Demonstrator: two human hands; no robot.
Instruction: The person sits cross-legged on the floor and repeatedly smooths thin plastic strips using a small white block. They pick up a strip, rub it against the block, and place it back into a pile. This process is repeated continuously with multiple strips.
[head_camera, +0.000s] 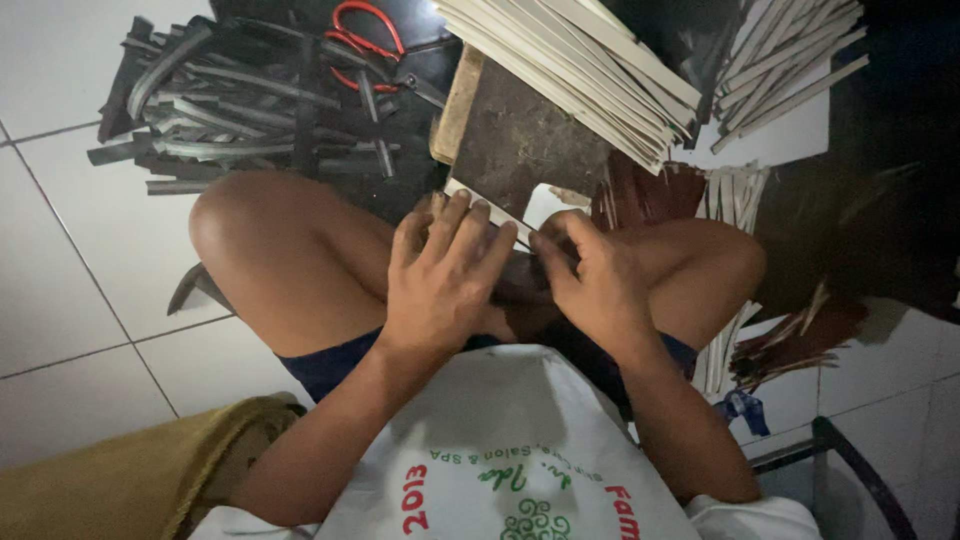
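Both hands, the left hand (440, 275) and right hand (590, 280), pinch closed on a pale flat strip (487, 211) above the crossed legs, with a wooden block (510, 135) just beyond, pale strip bundles (580, 70) overlapping it, and red-handled scissors (365, 45) on dark strips (230, 100).

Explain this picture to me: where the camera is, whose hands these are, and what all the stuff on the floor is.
There is one picture, taken by a camera worn on a person's head, looking down at their own lap. The person sits cross-legged on a white tiled floor. The left hand and right hand together hold a thin pale strip over the knees. Ahead lies a wooden board. Across it rests a bundle of pale strips, with more strips to the right. To the left is a pile of dark strips with red-handled scissors beside it.
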